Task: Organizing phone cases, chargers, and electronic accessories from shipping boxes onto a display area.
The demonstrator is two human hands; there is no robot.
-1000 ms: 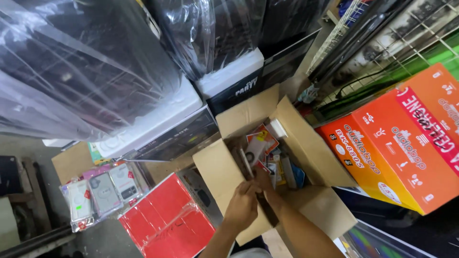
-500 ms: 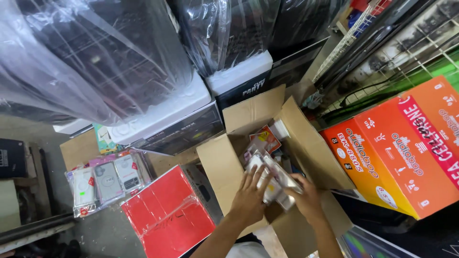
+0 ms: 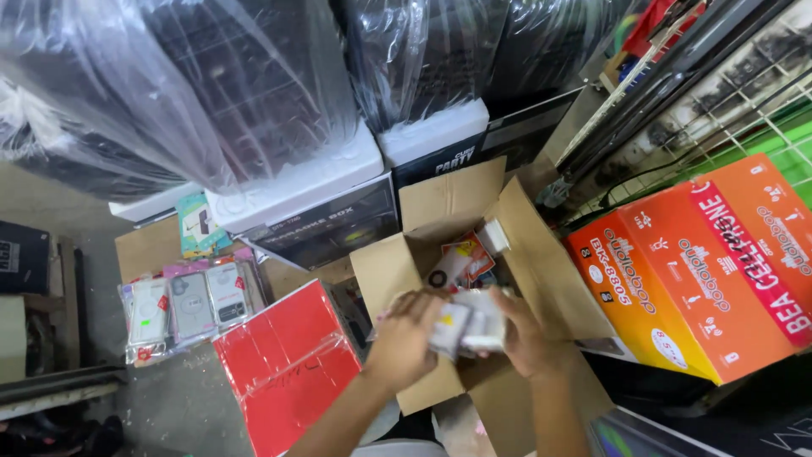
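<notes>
Partly blurred packets [image 3: 469, 326] between hands

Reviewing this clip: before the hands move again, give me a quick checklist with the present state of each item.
1. Left hand on the bundle of small packets: ok.
2. Right hand gripping the bundle's other side: ok.
3. Bundle raised above the cardboard box: ok.
4. Box flaps open, more packets visible inside: ok.
5. How many packets are in the bundle: cannot tell, motion blur.
6. Red shrink-wrapped box beside the left forearm, not touching: ok.
</notes>
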